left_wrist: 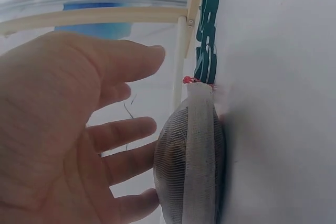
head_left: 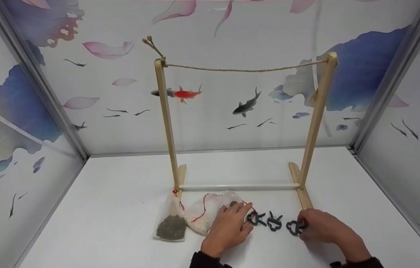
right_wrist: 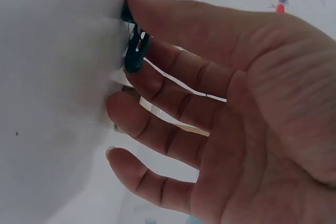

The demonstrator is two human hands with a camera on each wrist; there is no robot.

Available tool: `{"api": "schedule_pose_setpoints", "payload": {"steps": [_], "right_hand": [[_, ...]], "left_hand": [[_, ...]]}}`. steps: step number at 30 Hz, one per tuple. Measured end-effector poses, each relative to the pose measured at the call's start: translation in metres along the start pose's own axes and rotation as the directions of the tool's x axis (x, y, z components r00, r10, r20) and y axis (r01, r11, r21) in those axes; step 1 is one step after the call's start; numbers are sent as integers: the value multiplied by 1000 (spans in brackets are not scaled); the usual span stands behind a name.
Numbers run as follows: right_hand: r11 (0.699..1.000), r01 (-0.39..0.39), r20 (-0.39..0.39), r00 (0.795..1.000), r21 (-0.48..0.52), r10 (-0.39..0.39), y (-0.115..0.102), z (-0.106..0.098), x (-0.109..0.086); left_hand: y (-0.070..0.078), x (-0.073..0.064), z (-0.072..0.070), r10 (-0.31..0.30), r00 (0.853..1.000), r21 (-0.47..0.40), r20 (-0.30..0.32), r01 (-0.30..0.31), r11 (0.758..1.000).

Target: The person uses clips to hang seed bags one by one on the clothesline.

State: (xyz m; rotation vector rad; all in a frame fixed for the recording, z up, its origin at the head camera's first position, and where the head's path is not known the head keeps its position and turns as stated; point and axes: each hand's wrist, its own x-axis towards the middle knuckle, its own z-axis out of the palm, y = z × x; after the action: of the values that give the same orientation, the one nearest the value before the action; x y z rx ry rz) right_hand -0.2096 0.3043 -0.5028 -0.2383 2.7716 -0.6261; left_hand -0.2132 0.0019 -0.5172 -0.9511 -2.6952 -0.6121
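My left hand (head_left: 229, 227) reaches over a white mesh bag (left_wrist: 199, 153) with dark contents, its fingers spread and fairly straight, their tips at the mesh. The hand hides much of this bag in the head view. At the right, my right hand (head_left: 327, 227) pinches a dark green spring clip (head_left: 293, 228) between thumb and fingers, low at the table top. Two more clips of the same kind, a middle clip (head_left: 274, 222) and a left clip (head_left: 256, 219), lie in a row between the hands.
A mesh bag of greenish-brown grains (head_left: 171, 227) and a bag of pale grains (head_left: 196, 219) with red drawstring lie left of my left hand. Behind stands a wooden frame (head_left: 317, 111) with a twine line (head_left: 232, 70) across its top and a white rod (head_left: 239, 187) near its base.
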Motion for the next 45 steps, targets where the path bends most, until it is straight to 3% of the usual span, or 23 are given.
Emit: {"api": "schedule_pose_setpoints", "payload": {"steps": [6, 10, 14, 18, 23, 29, 33, 38, 45], "right_hand": [[1000, 14, 24, 1000, 18, -15, -3, -1, -1], [999, 39, 8, 999, -29, -38, -5, -3, 0], [989, 121, -40, 991, -83, -124, -8, -5, -2], [960, 251, -129, 955, -123, -266, -14, -6, -6], [916, 361, -245, 885, -176, -396, -23, -4, -6], [875, 448, -283, 828, -183, -483, -35, 3, -5], [847, 492, -294, 795, -199, -531, -42, 9, -5], [821, 531, -297, 765, -211, -571, -48, 14, -6], [794, 567, -289, 740, -219, -607, -50, 17, -6]], "left_hand": [[2, -2, -4, -85, 985, 28, 152, 81, 996], [3, 0, -6, -100, 981, 28, 168, 97, 995], [3, -1, -6, -99, 982, 6, 160, 99, 995], [6, -1, -6, -73, 987, -34, 145, 79, 996], [12, 1, -5, -35, 991, -23, 132, 39, 999], [16, 3, -6, -40, 987, -16, 156, 43, 999], [18, 4, -7, 3, 992, -26, 126, 0, 1000], [22, 7, -4, 109, 994, 1, 26, -109, 994], [22, 9, -2, 201, 976, 30, -87, -199, 979]]}}
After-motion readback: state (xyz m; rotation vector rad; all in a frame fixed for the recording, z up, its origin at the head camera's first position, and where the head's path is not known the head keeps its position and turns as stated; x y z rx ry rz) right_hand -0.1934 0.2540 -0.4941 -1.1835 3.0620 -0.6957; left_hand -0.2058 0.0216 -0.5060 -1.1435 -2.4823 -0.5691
